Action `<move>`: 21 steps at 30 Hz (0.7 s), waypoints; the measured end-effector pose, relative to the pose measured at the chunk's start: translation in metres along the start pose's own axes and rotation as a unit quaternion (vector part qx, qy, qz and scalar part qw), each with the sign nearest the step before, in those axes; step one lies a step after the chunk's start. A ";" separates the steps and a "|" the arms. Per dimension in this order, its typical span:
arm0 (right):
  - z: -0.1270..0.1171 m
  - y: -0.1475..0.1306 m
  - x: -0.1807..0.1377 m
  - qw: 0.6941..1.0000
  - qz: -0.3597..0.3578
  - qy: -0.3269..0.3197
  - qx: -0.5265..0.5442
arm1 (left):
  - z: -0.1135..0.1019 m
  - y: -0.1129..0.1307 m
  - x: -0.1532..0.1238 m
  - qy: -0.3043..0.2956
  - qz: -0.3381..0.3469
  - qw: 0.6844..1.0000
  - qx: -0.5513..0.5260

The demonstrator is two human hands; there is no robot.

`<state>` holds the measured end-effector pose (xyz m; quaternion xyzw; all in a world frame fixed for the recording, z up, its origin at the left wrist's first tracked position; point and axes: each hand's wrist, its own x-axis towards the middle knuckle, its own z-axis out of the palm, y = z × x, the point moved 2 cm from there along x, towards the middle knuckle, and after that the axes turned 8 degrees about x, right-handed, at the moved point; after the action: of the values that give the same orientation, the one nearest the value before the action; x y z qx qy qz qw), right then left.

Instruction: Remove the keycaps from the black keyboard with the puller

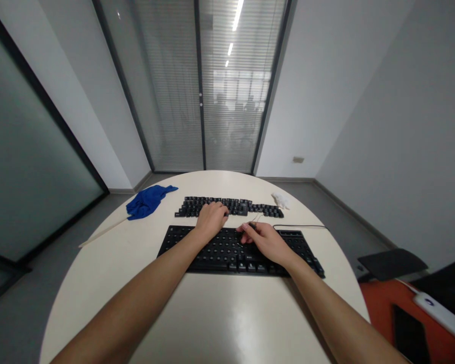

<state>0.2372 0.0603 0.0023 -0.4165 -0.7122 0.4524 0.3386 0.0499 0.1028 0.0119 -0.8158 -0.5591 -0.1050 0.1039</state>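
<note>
Head view looks down on both bare hands over a round white worktop [220, 313]. The fingers [245, 230] of the right hand [265, 240] are closed in a pinch on a small dark piece [252, 225], held just above the far edge of the black keyboard [220, 250], near its middle. What the piece is, I cannot tell; it is too small. The left hand [211, 218] reaches a little further and lies palm down, with the fingers curled over the loose keycaps [250, 207]. Its fingertips are hidden, so I cannot tell if they grip a cap or only touch the row.

These keycaps lie in a long band just behind the keyboard and apart from it. The band runs from left to right, parallel to the keyboard. The long axis of the keyboard is also left to right, across the person, and both forearms pass over its near edge. A thin black cable [299, 226] leaves its far right corner and goes to the right.

At the right end of the band lies a white crumpled tissue [281, 200]. To the left of the band is a blue cloth [147, 201], and a pale stick [102, 232] goes from it toward the left rim of the worktop.
</note>
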 end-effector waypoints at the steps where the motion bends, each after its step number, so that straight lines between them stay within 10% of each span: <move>1: 0.000 0.000 0.000 1.000 0.000 0.000 0.001 | 0.001 0.000 0.000 -0.001 -0.002 1.000 0.002; 21: -0.005 -0.009 -0.003 1.000 0.002 -0.015 0.018 | -0.009 0.011 -0.018 0.012 0.001 1.000 -0.009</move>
<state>0.2400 0.0568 0.0124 -0.4043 -0.7084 0.4722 0.3344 0.0536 0.0804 0.0153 -0.8162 -0.5558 -0.1198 0.1032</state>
